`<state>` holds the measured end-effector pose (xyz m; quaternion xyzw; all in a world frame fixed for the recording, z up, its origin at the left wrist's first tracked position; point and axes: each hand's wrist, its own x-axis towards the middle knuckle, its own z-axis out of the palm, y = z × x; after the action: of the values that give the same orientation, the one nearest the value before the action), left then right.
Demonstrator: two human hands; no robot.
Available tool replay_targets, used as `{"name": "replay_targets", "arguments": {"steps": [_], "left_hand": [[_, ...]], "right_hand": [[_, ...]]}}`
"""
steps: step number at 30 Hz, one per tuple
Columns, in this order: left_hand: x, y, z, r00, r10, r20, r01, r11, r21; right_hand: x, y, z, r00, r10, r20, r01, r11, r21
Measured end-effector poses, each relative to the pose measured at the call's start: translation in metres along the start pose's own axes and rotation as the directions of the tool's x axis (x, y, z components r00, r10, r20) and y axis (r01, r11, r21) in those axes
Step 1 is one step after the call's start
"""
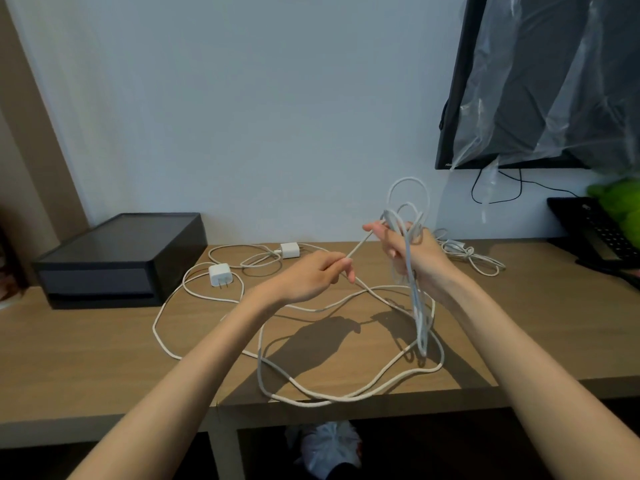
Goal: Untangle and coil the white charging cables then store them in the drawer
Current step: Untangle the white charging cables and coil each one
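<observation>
Right hand (415, 254) fingers clamp the coil (417, 306), left hand (317, 277) fingers pinch the strand (360, 245); pulling likely tightens the crossed slack (311, 402) into a knot.

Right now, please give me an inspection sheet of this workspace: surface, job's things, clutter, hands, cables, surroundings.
Surface: wooden desk, cables spread over it.
Job's things: white cable in loose loops on the desk; two white chargers behind; black drawer box at left, seemingly shut.
Clutter: keyboard and green object at right edge.
Hands: left hand pinches a cable strand; right hand holds coiled loops.
Cables: small cable bundle at back right; black wire hanging under the screen.
Surroundings: wall screen under clear plastic; white bag under the desk.
</observation>
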<state>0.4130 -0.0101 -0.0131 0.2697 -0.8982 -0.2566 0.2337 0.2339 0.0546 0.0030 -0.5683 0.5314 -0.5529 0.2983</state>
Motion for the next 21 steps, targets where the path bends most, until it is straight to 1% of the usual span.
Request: {"name": "replay_targets", "arguments": {"steps": [2, 4, 6, 7, 9, 11, 12, 14, 16, 18, 20, 21], "left_hand": [[0.003, -0.005, -0.001, 0.999, -0.019, -0.031, 0.02, 0.999, 0.027], [0.007, -0.01, -0.003, 0.995, -0.04, -0.092, 0.044, 0.998, 0.045], [0.008, -0.018, -0.006, 0.98, -0.086, -0.182, 0.092, 0.995, 0.024], [0.008, -0.025, -0.008, 0.962, -0.13, -0.24, 0.132, 0.991, -0.007], [0.007, -0.043, -0.011, 0.904, -0.247, -0.349, 0.235, 0.969, -0.078], [0.006, -0.062, -0.014, 0.842, -0.364, -0.398, 0.35, 0.93, -0.111], [0.006, -0.069, -0.014, 0.829, -0.405, -0.385, 0.396, 0.912, -0.106], [0.007, -0.077, -0.011, 0.834, -0.46, -0.305, 0.438, 0.888, -0.141], [0.009, -0.08, -0.005, 0.853, -0.487, -0.189, 0.449, 0.869, -0.209], [0.011, -0.077, -0.001, 0.881, -0.459, -0.114, 0.436, 0.882, -0.176], [0.01, -0.068, -0.001, 0.913, -0.399, -0.09, 0.391, 0.916, -0.096], [0.01, -0.063, -0.001, 0.93, -0.36, -0.08, 0.353, 0.931, -0.088]], "right_hand": [[0.004, -0.002, 0.002, 0.999, 0.011, -0.045, -0.009, 0.999, 0.051], [0.009, -0.004, 0.004, 0.997, 0.009, -0.074, -0.006, 0.999, 0.042], [0.016, -0.006, 0.004, 0.994, 0.022, -0.103, -0.02, 1.0, 0.021], [0.021, -0.005, 0.002, 0.992, 0.036, -0.119, -0.038, 0.999, -0.014], [0.029, -0.001, -0.001, 0.988, 0.071, -0.134, -0.085, 0.991, -0.104], [0.037, 0.004, -0.004, 0.994, 0.074, -0.082, -0.091, 0.97, -0.224], [0.04, 0.006, -0.005, 0.996, 0.083, -0.033, -0.089, 0.96, -0.264], [0.046, 0.009, -0.004, 0.985, 0.164, 0.058, -0.143, 0.954, -0.263], [0.051, 0.01, -0.002, 0.968, 0.242, 0.07, -0.219, 0.946, -0.239], [0.057, 0.01, 0.002, 0.958, 0.279, 0.059, -0.266, 0.949, -0.171], [0.066, 0.015, 0.003, 0.95, 0.303, 0.07, -0.299, 0.952, -0.063], [0.07, 0.018, 0.003, 0.949, 0.309, 0.058, -0.308, 0.951, -0.024]]}}
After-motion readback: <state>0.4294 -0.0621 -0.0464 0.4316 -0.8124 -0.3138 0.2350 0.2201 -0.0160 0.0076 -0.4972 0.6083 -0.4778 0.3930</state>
